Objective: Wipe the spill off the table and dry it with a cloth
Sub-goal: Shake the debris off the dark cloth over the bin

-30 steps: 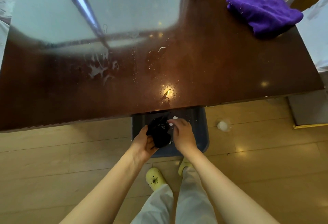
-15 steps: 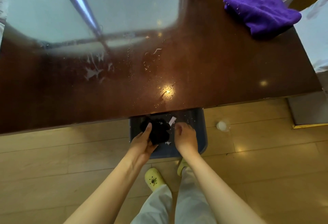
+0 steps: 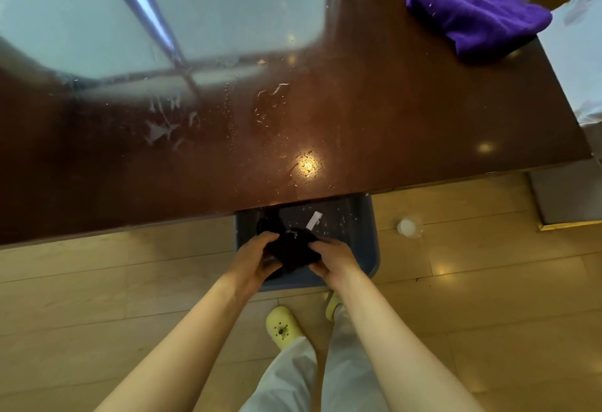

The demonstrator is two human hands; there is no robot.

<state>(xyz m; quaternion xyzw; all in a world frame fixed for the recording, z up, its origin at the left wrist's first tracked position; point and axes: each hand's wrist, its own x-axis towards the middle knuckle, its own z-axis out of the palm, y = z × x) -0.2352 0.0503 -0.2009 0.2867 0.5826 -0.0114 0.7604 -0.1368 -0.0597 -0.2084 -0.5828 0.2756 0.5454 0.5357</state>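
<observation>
the table [image 3: 423,111] carries water streaks [image 3: 270,102] at its centre and a purple cloth [image 3: 475,7] at its far right corner. below its near edge stands a bin [image 3: 368,242]. over the bin, left hand [image 3: 254,258] and right hand [image 3: 332,258] both clench a black rag [image 3: 293,248].

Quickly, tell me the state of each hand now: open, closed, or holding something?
Left hand: closed on the dark cloth, above the blue bin.
Right hand: closed on the same dark cloth.
</observation>
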